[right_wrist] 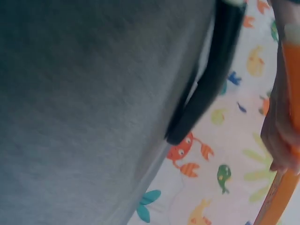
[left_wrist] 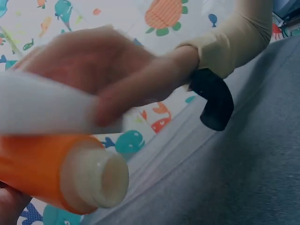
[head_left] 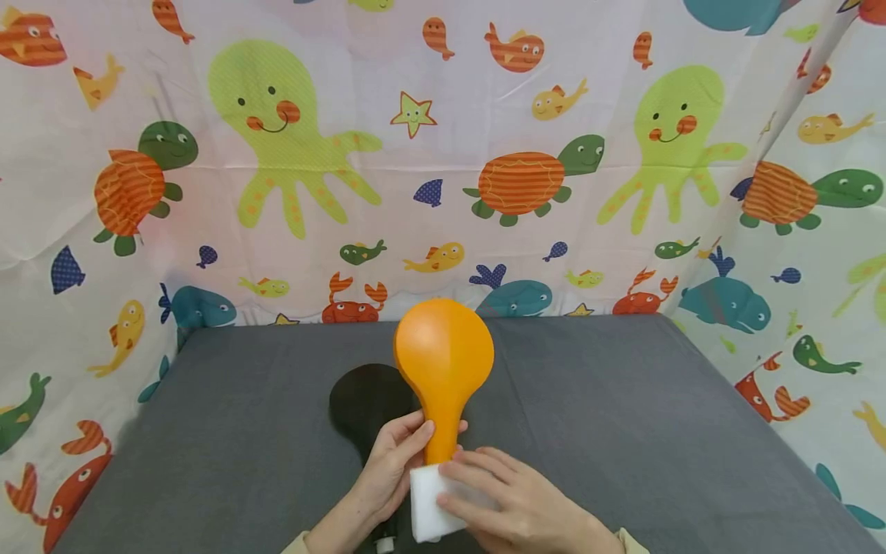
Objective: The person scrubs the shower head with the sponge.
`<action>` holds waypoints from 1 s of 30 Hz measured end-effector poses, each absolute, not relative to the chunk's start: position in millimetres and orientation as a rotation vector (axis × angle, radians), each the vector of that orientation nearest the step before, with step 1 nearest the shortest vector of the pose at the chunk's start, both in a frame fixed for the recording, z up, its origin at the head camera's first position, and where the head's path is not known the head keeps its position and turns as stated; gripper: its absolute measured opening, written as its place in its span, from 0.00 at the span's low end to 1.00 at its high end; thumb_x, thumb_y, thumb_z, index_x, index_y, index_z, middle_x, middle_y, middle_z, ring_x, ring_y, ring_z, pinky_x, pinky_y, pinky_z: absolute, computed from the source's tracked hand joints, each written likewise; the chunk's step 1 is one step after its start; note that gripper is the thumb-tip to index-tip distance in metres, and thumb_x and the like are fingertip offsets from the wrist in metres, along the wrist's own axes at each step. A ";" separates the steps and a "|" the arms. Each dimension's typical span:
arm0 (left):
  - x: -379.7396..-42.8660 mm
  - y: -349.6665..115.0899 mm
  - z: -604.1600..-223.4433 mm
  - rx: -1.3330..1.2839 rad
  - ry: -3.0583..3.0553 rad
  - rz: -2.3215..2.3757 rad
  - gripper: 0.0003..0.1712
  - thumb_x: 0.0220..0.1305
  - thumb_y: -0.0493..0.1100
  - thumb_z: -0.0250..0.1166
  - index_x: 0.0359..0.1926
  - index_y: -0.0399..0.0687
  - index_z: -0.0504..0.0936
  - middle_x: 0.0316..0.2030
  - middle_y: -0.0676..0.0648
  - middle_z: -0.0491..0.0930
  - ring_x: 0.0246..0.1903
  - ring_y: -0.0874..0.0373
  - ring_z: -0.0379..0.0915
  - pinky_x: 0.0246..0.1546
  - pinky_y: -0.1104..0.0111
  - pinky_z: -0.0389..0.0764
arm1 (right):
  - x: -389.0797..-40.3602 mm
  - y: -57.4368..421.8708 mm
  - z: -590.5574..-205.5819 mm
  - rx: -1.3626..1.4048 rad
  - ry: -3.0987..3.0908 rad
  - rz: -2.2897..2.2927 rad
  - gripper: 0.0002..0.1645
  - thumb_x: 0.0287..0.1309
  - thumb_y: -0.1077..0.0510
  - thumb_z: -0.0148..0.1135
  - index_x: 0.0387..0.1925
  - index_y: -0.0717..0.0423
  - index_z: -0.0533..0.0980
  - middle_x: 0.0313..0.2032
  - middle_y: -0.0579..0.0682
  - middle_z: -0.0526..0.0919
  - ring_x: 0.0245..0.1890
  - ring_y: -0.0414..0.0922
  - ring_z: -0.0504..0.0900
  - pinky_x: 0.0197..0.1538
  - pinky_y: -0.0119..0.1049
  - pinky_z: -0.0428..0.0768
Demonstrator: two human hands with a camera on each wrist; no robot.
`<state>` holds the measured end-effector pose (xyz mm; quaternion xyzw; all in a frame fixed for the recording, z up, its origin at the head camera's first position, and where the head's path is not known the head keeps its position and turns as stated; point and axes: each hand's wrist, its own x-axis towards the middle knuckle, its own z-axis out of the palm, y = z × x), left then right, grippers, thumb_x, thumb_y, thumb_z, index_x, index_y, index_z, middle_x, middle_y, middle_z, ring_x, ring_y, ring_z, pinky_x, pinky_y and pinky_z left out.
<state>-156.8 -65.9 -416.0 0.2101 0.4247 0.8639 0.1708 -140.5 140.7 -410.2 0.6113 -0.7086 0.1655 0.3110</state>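
An orange paddle-shaped thing [head_left: 444,346] with a flat round head stands upright in front of me. My left hand [head_left: 391,462] grips its handle, thumb across the front. My right hand [head_left: 515,500] holds a white sponge block [head_left: 428,504] against the lower handle. In the left wrist view the blurred sponge [left_wrist: 42,105] lies along the orange handle, whose pale, ringed end [left_wrist: 112,180] sticks out. The right wrist view catches only the left hand [right_wrist: 281,131] and part of the orange handle [right_wrist: 293,79]; the right hand is out of that frame.
Behind the left hand, a black paddle-shaped thing [head_left: 367,404] lies on the grey cloth-covered table [head_left: 609,431], with a pale handle end [head_left: 384,545]. A white curtain [head_left: 443,231] printed with sea animals hangs at the back and both sides.
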 end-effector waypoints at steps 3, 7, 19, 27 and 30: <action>-158.0 -61.9 -413.8 0.626 1.216 2.455 0.16 0.71 0.34 0.45 0.54 0.38 0.75 0.47 0.45 0.77 0.43 0.56 0.75 0.49 0.64 0.76 | -153.5 140.4 -402.6 1.408 -1.839 0.557 0.22 0.61 0.52 0.56 0.53 0.62 0.73 0.56 0.65 0.71 0.54 0.56 0.70 0.59 0.39 0.69; -159.4 -54.9 -410.4 0.681 1.188 2.443 0.17 0.71 0.33 0.46 0.55 0.34 0.72 0.47 0.44 0.75 0.43 0.54 0.75 0.49 0.61 0.76 | -161.6 140.5 -393.0 1.128 -1.931 0.732 0.26 0.65 0.48 0.52 0.56 0.63 0.72 0.58 0.65 0.68 0.55 0.56 0.67 0.64 0.34 0.60; -163.7 -52.3 -407.5 0.631 1.126 2.415 0.21 0.73 0.37 0.42 0.62 0.32 0.64 0.51 0.42 0.75 0.47 0.51 0.75 0.52 0.60 0.73 | -129.7 149.7 -401.8 1.695 -1.913 0.549 0.29 0.55 0.47 0.64 0.55 0.58 0.73 0.59 0.58 0.69 0.57 0.49 0.68 0.59 0.38 0.70; -164.3 -51.8 -401.9 0.505 1.177 2.400 0.21 0.74 0.41 0.43 0.62 0.34 0.59 0.51 0.44 0.70 0.48 0.54 0.69 0.54 0.63 0.71 | -156.7 147.3 -393.7 1.464 -1.829 0.684 0.21 0.60 0.55 0.54 0.52 0.63 0.74 0.56 0.66 0.69 0.55 0.56 0.68 0.62 0.39 0.65; -165.4 -51.6 -402.3 0.504 1.220 2.377 0.21 0.73 0.40 0.44 0.62 0.32 0.59 0.52 0.45 0.70 0.47 0.55 0.69 0.52 0.65 0.71 | -164.7 142.6 -390.0 1.240 -1.895 0.723 0.23 0.65 0.51 0.52 0.54 0.63 0.73 0.58 0.66 0.67 0.56 0.57 0.65 0.64 0.37 0.60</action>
